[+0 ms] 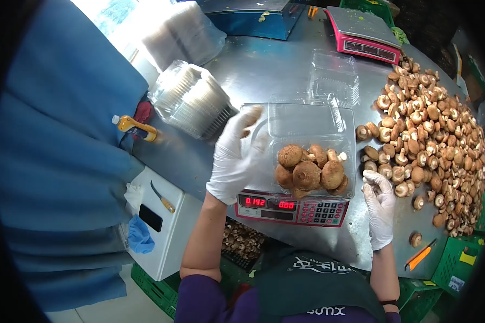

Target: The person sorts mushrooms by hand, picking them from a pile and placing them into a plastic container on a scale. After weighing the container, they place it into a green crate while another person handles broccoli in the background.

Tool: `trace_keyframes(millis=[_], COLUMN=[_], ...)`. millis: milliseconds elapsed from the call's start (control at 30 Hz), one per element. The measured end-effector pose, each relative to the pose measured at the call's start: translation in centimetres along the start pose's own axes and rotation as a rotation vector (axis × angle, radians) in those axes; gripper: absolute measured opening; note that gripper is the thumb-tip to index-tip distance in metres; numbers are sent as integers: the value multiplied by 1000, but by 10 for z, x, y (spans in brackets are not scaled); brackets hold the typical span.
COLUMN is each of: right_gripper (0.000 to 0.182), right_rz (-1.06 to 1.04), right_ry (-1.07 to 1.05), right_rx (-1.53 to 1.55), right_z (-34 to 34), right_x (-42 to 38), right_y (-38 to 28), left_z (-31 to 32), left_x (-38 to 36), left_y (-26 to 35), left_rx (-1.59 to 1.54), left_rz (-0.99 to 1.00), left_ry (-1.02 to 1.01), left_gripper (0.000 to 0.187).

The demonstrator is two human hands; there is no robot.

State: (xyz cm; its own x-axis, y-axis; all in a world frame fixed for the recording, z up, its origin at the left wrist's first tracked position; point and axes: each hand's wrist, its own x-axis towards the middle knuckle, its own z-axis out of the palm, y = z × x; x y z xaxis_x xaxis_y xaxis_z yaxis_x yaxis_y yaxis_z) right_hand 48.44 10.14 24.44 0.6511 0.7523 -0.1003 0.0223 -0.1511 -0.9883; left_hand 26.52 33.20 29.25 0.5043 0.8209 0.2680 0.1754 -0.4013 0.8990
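A clear plastic clamshell box (277,141) lies open on the scale (242,212), whose red display reads 0.192. Several brown shiitake mushrooms (306,175) sit in its near half. My left hand (233,156), in a white glove, is at the box's left side. Its fingers curl round a brown mushroom (246,132), mostly hidden by the glove. My right hand (380,207), also gloved, hovers between the scale and the mushroom pile (431,140). Its thumb and fingers are bent and apart, with nothing visible between them.
A stack of clear boxes (191,97) stands at the left, near a yellow bottle (134,128). Another clear box (334,81) and a second scale (364,40) are farther back. An orange cutter (420,255) lies front right. A curved knife (161,196) and phone (150,218) rest left.
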Motion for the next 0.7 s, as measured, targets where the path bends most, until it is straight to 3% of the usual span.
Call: trace_keyframes(millis=[100, 167, 233, 367, 600, 700], right_gripper=[27, 24, 26, 30, 60, 61], right_rz=[-53, -139, -221, -470, -580, -560], right_ry=[12, 2, -41, -128, -184, -183], right_rx=[4, -146, -270, -672, -845, -877], right_z=[5, 13, 20, 36, 36, 36], right_x=[10, 18, 26, 37, 26, 18], right_y=[-5, -22, -29, -37, -17, -16], left_z=[17, 32, 44, 61, 74, 73], left_x=[-2, -3, -12, -24, -28, -28], left_y=[6, 2, -2, -11, -10, -6], left_rx=[86, 257, 472, 727, 782, 763], left_rz=[122, 346, 287, 307, 224, 203], left_ry=[-270, -343, -435, -379, -286, -313], left_gripper=[53, 61, 63, 56, 45, 45])
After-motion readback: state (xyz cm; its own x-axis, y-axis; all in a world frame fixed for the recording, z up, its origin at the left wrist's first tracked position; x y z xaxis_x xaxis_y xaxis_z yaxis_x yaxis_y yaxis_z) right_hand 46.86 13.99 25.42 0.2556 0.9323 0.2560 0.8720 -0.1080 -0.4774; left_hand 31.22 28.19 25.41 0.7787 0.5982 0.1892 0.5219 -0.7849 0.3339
